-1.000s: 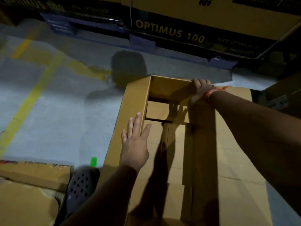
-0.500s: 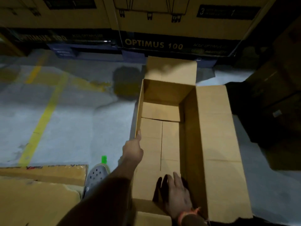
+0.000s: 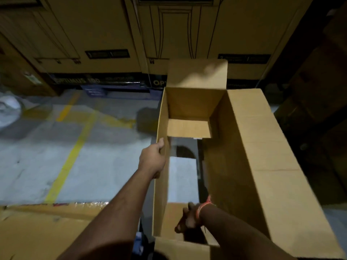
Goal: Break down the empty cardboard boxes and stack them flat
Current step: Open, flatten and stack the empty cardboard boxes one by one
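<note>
A tall brown cardboard box (image 3: 262, 147) stands open on the concrete floor in front of me, its top flaps spread out. Its bottom flaps are parted in the middle, so the grey floor shows through the gap. My left hand (image 3: 153, 159) grips the top edge of the left wall, thumb outside and fingers curled over. My right hand (image 3: 189, 218), with an orange thread at the wrist, reaches down inside the near end and presses on the near bottom flap (image 3: 174, 216).
Flattened cardboard (image 3: 37, 231) lies on the floor at the lower left. Large printed cartons (image 3: 93, 44) line the far wall on a blue pallet. Dark stacked boxes (image 3: 319, 91) stand close on the right. Yellow lines (image 3: 69, 160) cross the bare floor to the left.
The box has been lifted and its bottom flaps have opened, showing the floor. My right hand came from the far rim to the near inside bottom. My left hand moved from the flap onto the left wall's edge.
</note>
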